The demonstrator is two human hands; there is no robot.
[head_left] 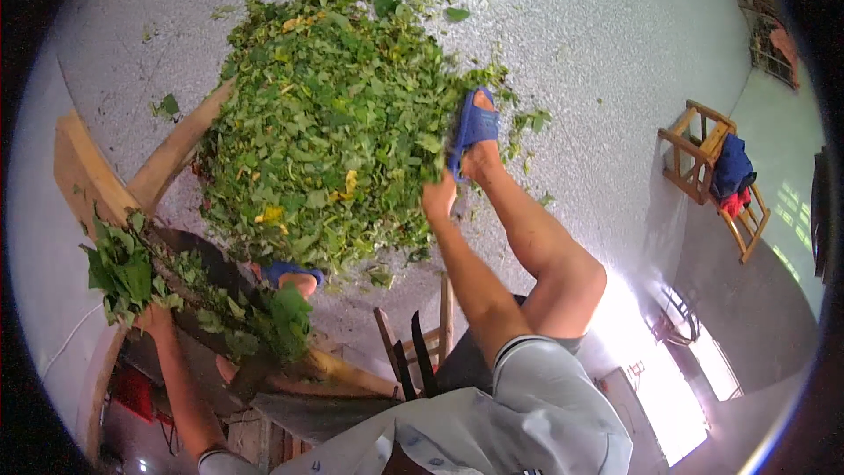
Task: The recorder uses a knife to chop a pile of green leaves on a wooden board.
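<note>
My left hand [155, 320] grips a bunch of large green leaves [122, 270] at the left end of a dark, leaf-strewn board [204, 257]. More leaves lie along that board, with a clump [287, 316] at its right. My right hand [440, 196] reaches down at the right edge of a big heap of chopped green leaves [323, 125] on the floor, beside my foot in a blue slipper [476, 122]. It is blurred and its fingers are hidden, so I cannot tell whether it holds anything. A few yellow pieces [270, 214] show in the heap.
Light wooden beams [178, 145] cross at the board's far end. Two dark pointed strips [423, 353] stand near my lap beside a wooden frame [446, 316]. Another blue slipper [290, 272] shows under the board. A wooden chair [699, 145] bearing cloth [733, 161] stands at right.
</note>
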